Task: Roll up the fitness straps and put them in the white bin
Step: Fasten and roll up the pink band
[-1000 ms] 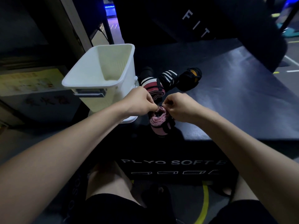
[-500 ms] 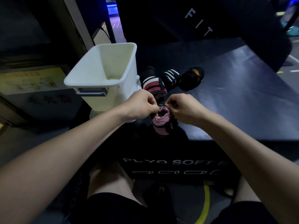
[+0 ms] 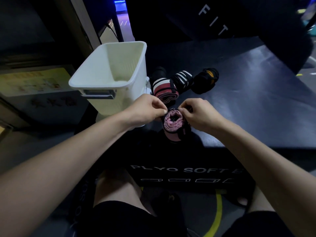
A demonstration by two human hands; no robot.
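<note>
From the head cam, left hand [image 3: 147, 108] and right hand [image 3: 199, 113] both pinch the top edge of the pink rolled strap [image 3: 172, 124] standing on the black plyo box [image 3: 248, 93], just beside the white bin [image 3: 109, 82], with three more rolled straps [image 3: 181, 81] behind it.

both hands pinch a rolled pink strap [image 3: 173, 124] on a black plyo box [image 3: 248, 100]: left hand [image 3: 147, 108], right hand [image 3: 200, 113]. three rolled straps [image 3: 165, 90] lie beside an empty white bin [image 3: 109, 79].
</note>
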